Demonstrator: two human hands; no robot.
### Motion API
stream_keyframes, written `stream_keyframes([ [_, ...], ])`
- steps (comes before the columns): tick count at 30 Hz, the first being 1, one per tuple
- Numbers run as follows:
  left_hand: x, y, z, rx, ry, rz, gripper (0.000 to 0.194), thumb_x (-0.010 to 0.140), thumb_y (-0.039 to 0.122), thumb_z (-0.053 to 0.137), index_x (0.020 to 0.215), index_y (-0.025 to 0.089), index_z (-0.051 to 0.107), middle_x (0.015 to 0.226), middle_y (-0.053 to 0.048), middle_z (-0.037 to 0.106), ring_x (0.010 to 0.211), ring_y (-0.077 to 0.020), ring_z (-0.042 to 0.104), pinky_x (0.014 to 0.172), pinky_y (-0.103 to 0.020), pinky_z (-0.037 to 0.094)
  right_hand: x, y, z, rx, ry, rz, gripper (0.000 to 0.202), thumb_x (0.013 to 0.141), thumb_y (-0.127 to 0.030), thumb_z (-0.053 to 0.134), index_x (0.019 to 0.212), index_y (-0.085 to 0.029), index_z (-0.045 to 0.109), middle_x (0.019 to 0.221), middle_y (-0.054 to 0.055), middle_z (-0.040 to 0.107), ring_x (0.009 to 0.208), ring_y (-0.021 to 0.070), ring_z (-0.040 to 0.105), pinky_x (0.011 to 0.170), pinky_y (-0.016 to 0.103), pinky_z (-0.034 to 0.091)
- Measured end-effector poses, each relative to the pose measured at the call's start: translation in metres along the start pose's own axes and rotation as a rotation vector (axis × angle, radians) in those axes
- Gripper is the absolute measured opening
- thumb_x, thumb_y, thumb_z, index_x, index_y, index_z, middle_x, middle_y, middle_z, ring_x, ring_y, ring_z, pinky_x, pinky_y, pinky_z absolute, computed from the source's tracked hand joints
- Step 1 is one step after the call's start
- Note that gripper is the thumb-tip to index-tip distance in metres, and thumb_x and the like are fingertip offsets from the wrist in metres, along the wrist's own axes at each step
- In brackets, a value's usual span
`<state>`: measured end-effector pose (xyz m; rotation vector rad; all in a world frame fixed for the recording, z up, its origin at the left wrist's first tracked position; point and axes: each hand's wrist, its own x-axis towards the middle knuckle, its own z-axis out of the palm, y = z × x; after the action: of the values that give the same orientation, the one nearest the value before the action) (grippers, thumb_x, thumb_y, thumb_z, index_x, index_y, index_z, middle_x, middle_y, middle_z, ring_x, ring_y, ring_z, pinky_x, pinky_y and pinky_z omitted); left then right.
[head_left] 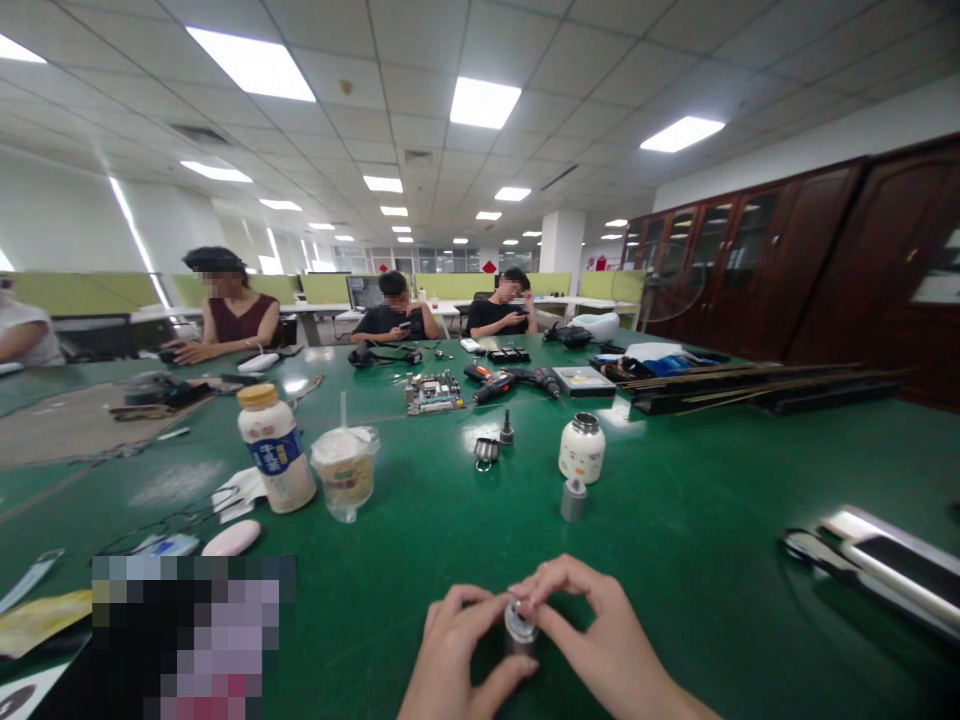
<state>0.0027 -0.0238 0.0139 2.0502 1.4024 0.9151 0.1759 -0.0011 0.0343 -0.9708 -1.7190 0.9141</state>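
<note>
Item in hand: a small metal cylinder [520,640], held upright on the near side of the white flask [582,455] and a little to the flask's left, well apart from it. The left hand [461,650] is closed around it, thumb on the near side and fingers behind. The right hand [592,625] is bent over the top, its fingertips gripping at the upper rim. Whether they also pinch a separate small part cannot be told; the fingers cover it.

Status of parts: the white flask stands upright, its steel mouth uncovered. A grey cylinder [574,502], similar in shape to the item in hand, stands just in front of the flask. To the flask's left, well apart from it, are 2 further pieces: a steel cup with a ring [487,454] and, slightly farther back, a dark stepped piece [507,430]. None of these 3 pieces is fitted to the flask.

Assessment of progress: 1 item is being worked and 3 loose pieces await no visible contact with either hand. Handling of the metal cylinder is judged to be under way and unfinished, since both hands are engaged on it. The flask remains open. Beyond the flask and to its left, a circuit board [435,394] lies on the green table [712,580], untouched.
</note>
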Motion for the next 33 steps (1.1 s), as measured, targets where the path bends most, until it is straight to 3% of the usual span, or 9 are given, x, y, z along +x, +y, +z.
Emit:
stream_keyframes([
  [11,-0.0011,-0.0048,0.002,-0.001,0.021,0.008,0.037,0.073,0.022,0.075,0.11,0.027,0.069,0.103,-0.006,0.066,0.1,-0.0254,0.059,0.09,-0.04,0.047,-0.0023,-0.0025,0.0047,0.009,-0.019,0.033,0.005,0.078,-0.017,0.069,0.075,-0.021,0.066,0.079,0.001,0.072,0.084,0.0195,0.068,0.079,0.03,0.05],
  [19,0.0007,-0.0023,0.0012,0.007,0.006,0.002,0.041,0.075,0.025,0.075,0.114,0.029,0.067,0.104,-0.006,0.066,0.101,-0.0254,0.059,0.09,-0.04,0.046,-0.001,0.0041,0.0019,0.045,0.015,-0.048,0.009,0.082,-0.018,0.065,0.074,-0.02,0.064,0.081,0.002,0.072,0.084,0.0194,0.068,0.079,0.031,0.051],
  [33,0.0007,0.0005,-0.0001,0.004,-0.011,-0.017,0.038,0.075,0.025,0.074,0.112,0.029,0.068,0.105,-0.006,0.066,0.102,-0.0254,0.057,0.091,-0.039,0.044,-0.0005,0.0034,0.0041,0.058,0.005,-0.003,0.01,0.08,-0.018,0.068,0.072,-0.02,0.062,0.079,0.002,0.072,0.083,0.0192,0.068,0.08,0.03,0.05],
])
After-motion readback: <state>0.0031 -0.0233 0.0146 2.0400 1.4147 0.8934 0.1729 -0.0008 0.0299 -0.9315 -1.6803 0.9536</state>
